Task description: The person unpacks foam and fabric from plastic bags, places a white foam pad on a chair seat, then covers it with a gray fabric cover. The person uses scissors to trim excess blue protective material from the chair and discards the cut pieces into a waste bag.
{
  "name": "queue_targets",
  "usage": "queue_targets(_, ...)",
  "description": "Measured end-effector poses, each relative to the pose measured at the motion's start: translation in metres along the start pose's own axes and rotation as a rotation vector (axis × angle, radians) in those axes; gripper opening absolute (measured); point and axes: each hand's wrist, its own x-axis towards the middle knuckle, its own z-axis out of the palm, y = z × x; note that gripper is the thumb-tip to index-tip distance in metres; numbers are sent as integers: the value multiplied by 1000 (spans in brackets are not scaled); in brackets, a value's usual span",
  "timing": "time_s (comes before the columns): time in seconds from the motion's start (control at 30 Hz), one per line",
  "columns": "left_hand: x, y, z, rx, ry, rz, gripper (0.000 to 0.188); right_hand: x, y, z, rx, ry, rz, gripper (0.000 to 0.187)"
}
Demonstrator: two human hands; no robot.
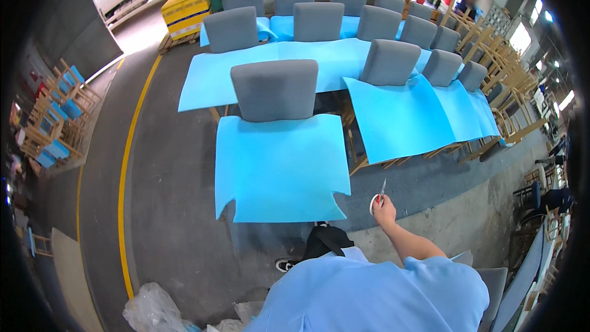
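Observation:
My right hand (385,210) is closed round the handles of a pair of scissors (382,193), whose metal blades point away from me. One loop of the handle shows pale with a bit of red. Just left of the hand, and apart from it, a light blue foam sheet (283,166) lies over the seat of the nearest chair. Notches are cut at both of its front corners. Behind the sheet rises that chair's grey padded backrest (275,91). My left hand is out of view.
Rows of grey-backed chairs (318,22) with blue foam sheets (399,120) stand ahead and right. Bare wooden frames (513,80) are stacked at far right. A yellow box (186,13) sits at the back left, a clear plastic bag (153,310) at lower left. Another person (468,3) is far off.

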Motion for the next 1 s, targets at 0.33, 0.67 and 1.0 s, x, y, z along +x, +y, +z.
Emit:
queue_targets(0.33,-36,14,69,-238,172,96,38,220,1,-23,-95,142,-149,53)
queue_targets(0.67,-190,-101,178,-461,675,102,49,407,-64,-18,-283,311,-1378,41)
queue_targets(1.0,-217,-104,208,-806,711,313,69,157,-137,60,315,-868,-1289,38)
